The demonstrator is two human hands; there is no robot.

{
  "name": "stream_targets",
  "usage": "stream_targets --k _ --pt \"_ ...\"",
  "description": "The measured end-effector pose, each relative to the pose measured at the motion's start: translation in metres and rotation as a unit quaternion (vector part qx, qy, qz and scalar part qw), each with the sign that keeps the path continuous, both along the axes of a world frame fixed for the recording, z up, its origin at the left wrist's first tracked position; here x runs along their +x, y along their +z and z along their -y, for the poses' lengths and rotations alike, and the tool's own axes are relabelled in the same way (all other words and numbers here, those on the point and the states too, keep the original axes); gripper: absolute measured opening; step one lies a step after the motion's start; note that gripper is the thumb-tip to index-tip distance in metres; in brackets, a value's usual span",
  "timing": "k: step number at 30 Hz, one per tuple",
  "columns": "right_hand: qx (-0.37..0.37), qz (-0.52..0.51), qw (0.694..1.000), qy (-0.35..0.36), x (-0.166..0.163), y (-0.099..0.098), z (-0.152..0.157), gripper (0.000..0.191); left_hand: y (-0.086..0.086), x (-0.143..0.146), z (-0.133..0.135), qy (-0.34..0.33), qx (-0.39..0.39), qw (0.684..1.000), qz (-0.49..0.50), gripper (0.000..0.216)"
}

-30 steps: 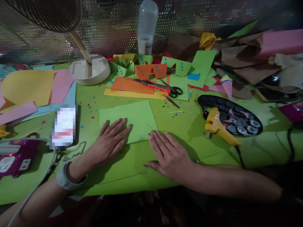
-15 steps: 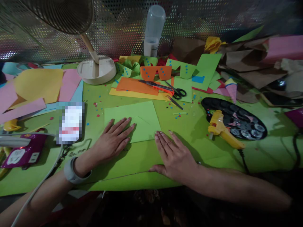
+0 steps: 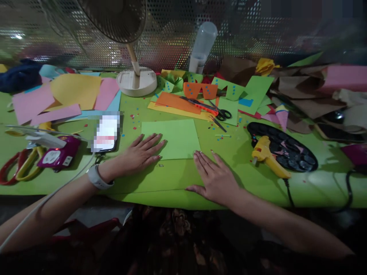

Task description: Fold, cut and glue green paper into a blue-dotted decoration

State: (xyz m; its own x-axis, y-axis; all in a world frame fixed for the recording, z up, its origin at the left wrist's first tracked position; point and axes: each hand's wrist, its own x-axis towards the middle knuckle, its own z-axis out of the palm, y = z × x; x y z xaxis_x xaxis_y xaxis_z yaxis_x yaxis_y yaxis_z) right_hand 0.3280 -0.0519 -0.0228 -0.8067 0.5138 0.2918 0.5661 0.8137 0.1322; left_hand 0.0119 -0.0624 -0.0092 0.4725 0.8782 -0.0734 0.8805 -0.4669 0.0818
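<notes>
Remotely, I had my left hand (image 3: 139, 156) spread on plain green paper (image 3: 180, 137), right hand (image 3: 217, 179) flat at its corner; the orange cutout (image 3: 192, 91) beyond looked finished.

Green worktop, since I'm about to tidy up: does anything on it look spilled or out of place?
Yes: small red and blue paper scraps lie strewn between the phone and the green sheet, like loose litter. Crumpled brown paper is heaped untidily toward the back right.
</notes>
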Motion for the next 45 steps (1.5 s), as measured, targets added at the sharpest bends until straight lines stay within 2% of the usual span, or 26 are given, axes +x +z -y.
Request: stream_targets --k 8,12,15,17,19,21,24,27,33,37,40,45 --pt "-0.037 0.048 0.998 -0.013 -0.002 0.000 0.000 0.093 -0.004 -0.031 0.014 0.021 -0.025 0.999 -0.012 0.056" --pt "-0.070 0.077 0.994 -0.028 -0.003 0.001 -0.001 0.094 0.005 -0.034 0.022 0.058 0.000 0.998 -0.029 0.057" --pt "-0.085 0.090 0.992 -0.040 -0.005 0.004 0.000 0.093 0.014 -0.003 0.023 0.058 0.058 0.997 -0.006 0.056" --pt "-0.094 0.097 0.990 -0.046 -0.006 0.006 0.000 0.091 0.015 0.033 0.022 0.016 0.076 0.997 0.020 0.063" --pt "-0.106 0.105 0.988 -0.047 -0.006 0.008 0.000 0.087 0.009 0.069 0.021 -0.034 0.068 0.996 0.039 0.079" --pt "-0.116 0.112 0.986 -0.044 -0.006 0.009 -0.001 0.081 0.000 0.096 0.019 -0.053 0.060 0.995 0.059 0.091" --pt "-0.119 0.115 0.986 -0.034 -0.005 0.009 -0.002 0.077 -0.011 0.109 0.018 -0.050 0.044 0.995 0.072 0.101" --pt "-0.111 0.099 0.988 -0.035 -0.005 0.008 -0.002 0.077 -0.012 0.094 0.022 -0.048 0.034 0.996 0.067 0.101" --pt "-0.118 0.083 0.988 -0.048 0.000 0.008 0.000 0.085 -0.003 0.034 0.044 -0.031 0.027 0.999 0.030 0.094" --pt "-0.118 0.083 0.986 -0.085 0.001 0.015 0.002 0.089 -0.004 0.012 0.053 -0.017 0.054 0.998 0.023 0.093" --pt "-0.101 0.056 0.989 -0.096 -0.021 0.025 0.004 0.091 -0.006 0.009 0.055 -0.020 0.060 0.998 0.012 0.094" --pt "-0.144 0.086 0.986 0.013 -0.089 0.022 0.000 0.094 -0.008 0.009 0.053 -0.034 0.068 0.997 -0.010 0.094"
